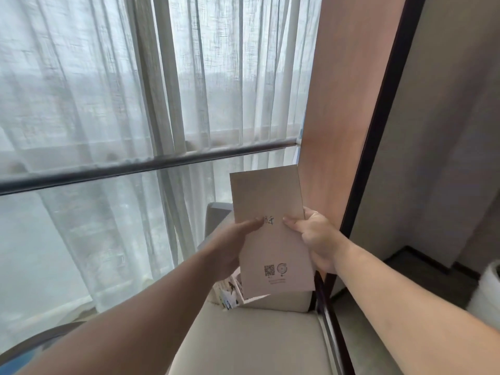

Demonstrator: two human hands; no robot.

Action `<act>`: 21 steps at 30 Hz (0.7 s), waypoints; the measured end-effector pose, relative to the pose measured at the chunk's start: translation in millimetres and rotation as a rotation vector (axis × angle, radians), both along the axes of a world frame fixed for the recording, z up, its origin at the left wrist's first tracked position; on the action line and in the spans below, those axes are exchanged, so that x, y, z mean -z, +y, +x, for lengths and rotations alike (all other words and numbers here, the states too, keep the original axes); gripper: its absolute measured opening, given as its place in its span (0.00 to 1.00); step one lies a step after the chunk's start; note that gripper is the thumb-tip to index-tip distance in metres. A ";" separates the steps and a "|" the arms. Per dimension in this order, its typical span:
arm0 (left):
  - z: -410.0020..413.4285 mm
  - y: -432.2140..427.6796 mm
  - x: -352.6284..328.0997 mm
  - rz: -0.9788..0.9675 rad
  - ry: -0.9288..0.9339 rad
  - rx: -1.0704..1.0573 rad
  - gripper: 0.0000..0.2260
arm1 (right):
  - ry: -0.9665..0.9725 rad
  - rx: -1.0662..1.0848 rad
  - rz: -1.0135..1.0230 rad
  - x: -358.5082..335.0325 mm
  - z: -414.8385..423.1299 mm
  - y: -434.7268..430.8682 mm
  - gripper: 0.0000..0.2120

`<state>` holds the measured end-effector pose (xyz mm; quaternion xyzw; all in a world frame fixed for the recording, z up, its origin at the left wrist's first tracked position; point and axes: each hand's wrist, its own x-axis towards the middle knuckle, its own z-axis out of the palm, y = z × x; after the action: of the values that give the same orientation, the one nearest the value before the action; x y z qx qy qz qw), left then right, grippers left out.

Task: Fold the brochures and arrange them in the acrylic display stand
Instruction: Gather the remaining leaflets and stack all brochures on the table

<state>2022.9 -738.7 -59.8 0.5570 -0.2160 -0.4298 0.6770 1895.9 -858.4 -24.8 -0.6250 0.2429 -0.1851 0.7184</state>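
A beige folded brochure [267,201] with a QR code near its lower edge is held upright in front of me, above a cushioned seat. My left hand [232,244] grips its left edge, thumb across the front and fingers behind. My right hand [313,236] grips the right edge, thumb pressed on the front near the printed characters. Below the brochure, more printed sheets [230,290] with colour pictures lean at the back of the seat, partly hidden. No acrylic stand is in view.
A light grey seat cushion [251,339] lies below my arms. Sheer white curtains [108,104] cover a window with a horizontal rail [135,165]. A wood panel [343,77] and a dark-framed mirror [433,158] stand at the right.
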 end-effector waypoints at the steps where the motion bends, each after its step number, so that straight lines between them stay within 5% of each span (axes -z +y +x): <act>1: -0.7 -1.9 -0.3 0.001 -0.038 -0.039 0.15 | 0.014 -0.001 -0.002 1.0 -1.0 -0.6 0.13; 5: 2.1 -4.2 -2.4 0.010 -0.079 -0.144 0.11 | 0.078 0.043 -0.095 6.0 -2.7 -3.0 0.12; 12: 7.1 3.6 -13.1 -0.042 -0.022 0.030 0.12 | 0.091 -0.047 0.029 14.2 -3.2 -8.3 0.15; 21: 13.4 6.9 -12.1 0.046 -0.228 -0.104 0.22 | -0.100 0.111 0.087 16.6 20.0 -13.5 0.10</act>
<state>2036.3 -731.8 -47.7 0.6281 -0.2523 -0.3329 0.6566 1915.9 -871.9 -41.4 -0.5689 0.2488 -0.2446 0.7447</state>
